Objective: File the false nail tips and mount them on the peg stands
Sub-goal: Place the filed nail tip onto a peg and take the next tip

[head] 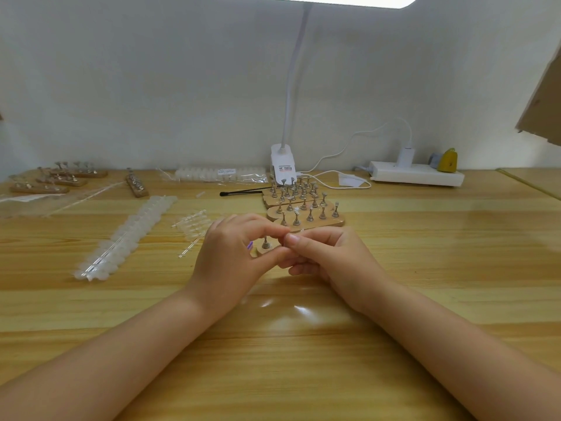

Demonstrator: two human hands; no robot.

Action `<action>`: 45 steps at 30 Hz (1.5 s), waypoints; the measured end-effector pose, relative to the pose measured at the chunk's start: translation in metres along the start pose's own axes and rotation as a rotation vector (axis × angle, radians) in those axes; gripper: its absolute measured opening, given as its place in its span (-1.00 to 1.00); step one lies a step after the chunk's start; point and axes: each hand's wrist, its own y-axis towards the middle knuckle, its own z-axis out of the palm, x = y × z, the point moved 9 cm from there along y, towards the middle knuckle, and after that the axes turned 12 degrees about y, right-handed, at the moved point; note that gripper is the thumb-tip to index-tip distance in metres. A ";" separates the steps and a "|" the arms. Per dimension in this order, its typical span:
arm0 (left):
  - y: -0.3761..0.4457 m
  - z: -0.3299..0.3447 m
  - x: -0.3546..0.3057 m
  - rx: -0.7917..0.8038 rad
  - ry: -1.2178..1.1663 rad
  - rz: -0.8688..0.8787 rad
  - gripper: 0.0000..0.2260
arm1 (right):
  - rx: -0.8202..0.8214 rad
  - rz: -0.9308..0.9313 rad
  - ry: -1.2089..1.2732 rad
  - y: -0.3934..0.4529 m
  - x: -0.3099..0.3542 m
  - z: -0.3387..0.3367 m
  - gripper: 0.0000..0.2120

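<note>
My left hand (233, 253) and my right hand (324, 256) meet at their fingertips over the middle of the table. Their thumbs and forefingers pinch something tiny between them, too small to make out. Right behind the fingers stands one metal peg (266, 243) on a wooden stand that my hands mostly hide. A purple bit (249, 245) peeks out under my left palm. Just beyond, several wooden peg stands (306, 215) carry upright metal pegs. A clear sprue of nail tips (192, 223) lies to the left of my left hand.
A long strip of clear nail tips (127, 235) lies at the left, a bagged pack (218, 174) behind it. More peg stands (54, 179) sit far left. A black tool (243, 192), a clamp lamp (283, 164) and a power strip (416, 174) line the back.
</note>
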 end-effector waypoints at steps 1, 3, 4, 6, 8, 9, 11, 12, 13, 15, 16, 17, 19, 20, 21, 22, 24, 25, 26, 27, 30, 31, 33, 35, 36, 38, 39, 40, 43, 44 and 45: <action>0.000 0.000 -0.001 0.003 0.003 0.004 -0.76 | -0.002 -0.003 -0.019 0.000 0.000 -0.001 -0.90; 0.000 0.000 -0.004 0.007 0.021 0.017 -0.72 | -0.009 -0.015 -0.064 0.000 0.002 -0.001 -0.89; -0.001 -0.001 -0.006 0.004 0.037 0.028 -0.70 | -0.012 -0.022 -0.082 0.000 0.003 -0.001 -0.87; -0.001 -0.001 -0.008 -0.004 0.063 0.044 -0.69 | -0.015 -0.031 -0.103 0.001 0.004 -0.001 -0.84; -0.001 -0.001 -0.008 -0.012 0.072 0.045 -0.74 | -0.016 -0.035 -0.108 0.001 0.004 -0.001 -0.85; -0.001 -0.001 -0.008 -0.017 0.074 0.043 -0.76 | -0.015 -0.036 -0.109 0.001 0.004 -0.001 -0.87; -0.001 0.000 -0.007 -0.019 0.068 0.040 -0.76 | -0.010 -0.035 -0.102 0.001 0.003 -0.002 -0.88; -0.001 0.000 -0.007 -0.020 0.061 0.039 -0.76 | -0.006 -0.030 -0.092 0.001 0.003 -0.002 -0.89; -0.001 -0.001 -0.007 -0.022 0.052 0.037 -0.75 | -0.002 -0.023 -0.077 0.001 0.002 -0.003 -0.89; -0.001 -0.002 -0.006 -0.028 0.023 0.030 -0.76 | 0.009 -0.004 -0.037 0.002 0.000 -0.003 -0.89; -0.001 -0.002 -0.006 -0.031 0.004 0.028 -0.77 | 0.018 0.006 -0.012 0.003 -0.001 -0.003 -0.88; -0.001 -0.002 -0.006 -0.033 -0.014 0.028 -0.77 | 0.028 0.015 0.011 0.003 -0.001 -0.002 -0.88; -0.001 -0.002 -0.007 -0.041 -0.027 0.035 -0.77 | 0.046 0.025 0.036 0.004 -0.002 -0.001 -0.86; -0.001 -0.003 -0.007 -0.044 -0.025 0.040 -0.77 | 0.051 0.027 0.036 0.004 -0.002 -0.001 -0.87; 0.000 -0.002 -0.007 -0.044 -0.021 0.042 -0.77 | 0.055 0.027 0.033 0.004 -0.001 -0.001 -0.88; 0.000 -0.002 -0.007 -0.042 -0.018 0.041 -0.75 | 0.058 0.025 0.032 0.003 -0.001 -0.001 -0.88; 0.000 -0.002 -0.006 -0.042 -0.016 0.027 -0.74 | 0.061 0.014 0.032 0.003 0.000 0.000 -0.86; -0.001 -0.002 -0.005 -0.045 -0.018 0.009 -0.74 | 0.061 0.002 0.026 0.003 0.000 0.001 -0.84; -0.001 -0.002 -0.002 -0.047 -0.024 -0.017 -0.76 | 0.058 -0.011 0.015 0.003 0.001 0.001 -0.83; -0.001 -0.003 0.001 -0.045 -0.034 -0.049 -0.78 | 0.056 -0.025 0.000 0.002 0.002 0.001 -0.82; 0.000 -0.003 0.009 -0.039 -0.060 -0.125 -0.84 | 0.036 -0.087 -0.107 0.000 0.009 0.001 -0.81; 0.000 -0.003 0.009 -0.041 -0.062 -0.133 -0.85 | 0.022 -0.121 -0.192 -0.001 0.012 0.000 -0.79; 0.000 -0.003 0.008 -0.035 -0.056 -0.136 -0.80 | 0.011 -0.183 -0.336 -0.003 0.016 0.002 -0.81; 0.000 -0.001 0.006 -0.016 -0.035 -0.119 -0.77 | -0.008 -0.240 -0.404 -0.005 0.020 0.003 -0.86; 0.000 0.000 0.006 -0.006 -0.021 -0.111 -0.77 | -0.022 -0.267 -0.437 -0.006 0.022 0.003 -0.86; 0.000 0.001 0.006 0.006 0.003 -0.109 -0.77 | -0.042 -0.299 -0.493 -0.006 0.025 0.002 -0.89; 0.000 0.001 0.005 0.011 0.013 -0.107 -0.75 | -0.051 -0.307 -0.516 -0.006 0.026 0.001 -0.90; 0.000 0.002 0.004 0.015 0.022 -0.100 -0.72 | -0.067 -0.312 -0.534 -0.006 0.026 0.000 -0.91; -0.001 0.001 0.000 0.015 0.028 -0.101 -0.68 | -0.160 -0.324 -0.518 -0.005 0.030 -0.011 -0.93; -0.001 0.000 0.003 0.008 0.032 -0.119 -0.70 | -0.198 -0.329 -0.478 -0.005 0.033 -0.016 -0.93; -0.001 -0.001 0.007 0.002 0.034 -0.143 -0.73 | -0.238 -0.335 -0.428 -0.005 0.037 -0.022 -0.93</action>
